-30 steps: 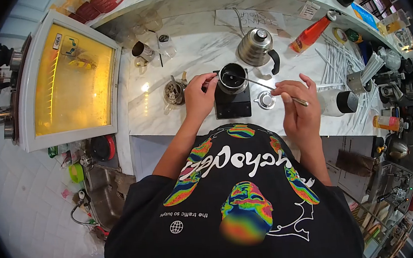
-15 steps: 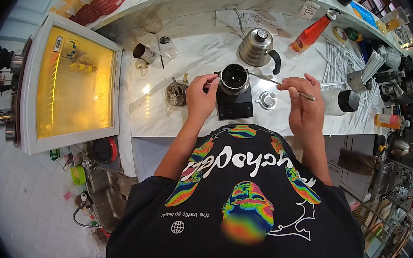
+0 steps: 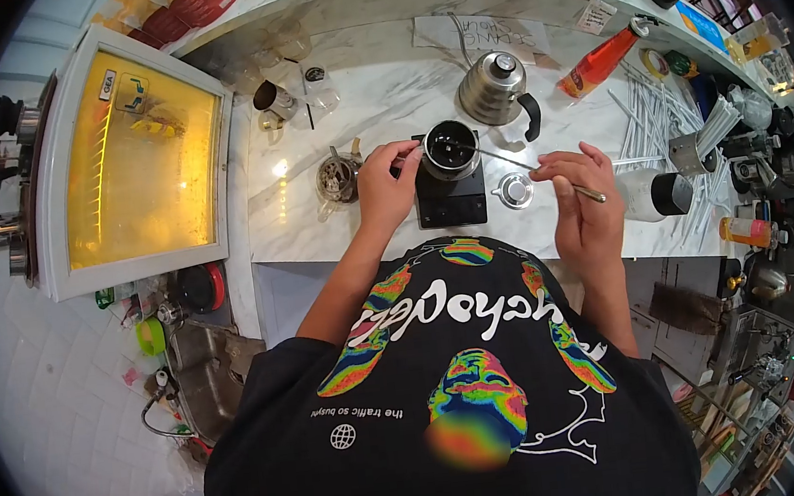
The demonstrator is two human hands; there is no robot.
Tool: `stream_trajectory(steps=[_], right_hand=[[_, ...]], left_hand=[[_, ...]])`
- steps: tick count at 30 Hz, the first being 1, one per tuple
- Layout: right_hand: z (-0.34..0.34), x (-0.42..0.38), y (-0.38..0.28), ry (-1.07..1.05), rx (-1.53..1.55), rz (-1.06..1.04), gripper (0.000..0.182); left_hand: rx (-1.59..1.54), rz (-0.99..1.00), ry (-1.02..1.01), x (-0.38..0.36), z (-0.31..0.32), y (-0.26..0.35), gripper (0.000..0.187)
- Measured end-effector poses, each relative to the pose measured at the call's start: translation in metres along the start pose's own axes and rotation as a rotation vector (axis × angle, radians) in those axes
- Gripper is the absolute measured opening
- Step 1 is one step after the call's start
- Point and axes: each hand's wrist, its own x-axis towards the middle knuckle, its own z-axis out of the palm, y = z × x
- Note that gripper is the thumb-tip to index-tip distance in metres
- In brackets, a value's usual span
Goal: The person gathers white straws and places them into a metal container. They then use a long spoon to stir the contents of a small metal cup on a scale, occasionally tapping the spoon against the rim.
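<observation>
L hand [image 3: 389,184] pinching cup [image 3: 450,150] at its L side, cup on scale [image 3: 451,203]; R hand [image 3: 581,194] fingers closed round spoon [image 3: 542,169], tip in cup; best stir gently w/ cup steady

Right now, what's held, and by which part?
The right hand holds the spoon near its outer end; the left hand holds the cup at its side.

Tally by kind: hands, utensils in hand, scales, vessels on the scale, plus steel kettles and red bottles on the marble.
Left hand and right hand: 2
Long utensil: 1
Black scale: 1
Vessel on scale: 1
Steel kettle: 1
Red bottle: 1
Total: 7
</observation>
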Motion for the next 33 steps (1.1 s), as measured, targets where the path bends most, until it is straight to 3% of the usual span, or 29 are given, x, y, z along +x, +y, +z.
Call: stream_trajectory(steps=[12, 33], right_hand=[[0.004, -0.001, 0.007, 0.010, 0.052, 0.006, 0.011], [0.000, 0.000, 0.015, 0.021, 0.068, 0.029, 0.013]], left_hand=[[-0.021, -0.060, -0.046, 0.000, 0.000, -0.003, 0.020], [-0.006, 0.014, 0.020, -0.003, 0.008, -0.003, 0.019]])
